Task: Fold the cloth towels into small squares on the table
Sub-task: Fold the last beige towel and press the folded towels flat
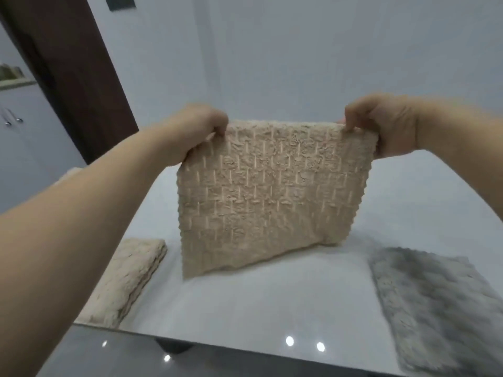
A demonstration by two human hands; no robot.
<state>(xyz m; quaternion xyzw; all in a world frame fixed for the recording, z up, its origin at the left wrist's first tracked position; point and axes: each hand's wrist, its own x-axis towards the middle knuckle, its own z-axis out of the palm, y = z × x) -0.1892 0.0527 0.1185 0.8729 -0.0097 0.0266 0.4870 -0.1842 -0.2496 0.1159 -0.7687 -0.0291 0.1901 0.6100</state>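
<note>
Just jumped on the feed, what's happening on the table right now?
A person is holding a beige towel up over the table, the left hand and right hand each pinching a top corner. Its bottom edge hangs near the surface. A folded beige towel lies to the left, and a grey towel lies flat on the right.

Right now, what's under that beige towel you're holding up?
Bare white table. The towel hangs from both hands, left and right, its lower edge at or just above the tabletop. The table strip directly behind it is hidden.
</note>
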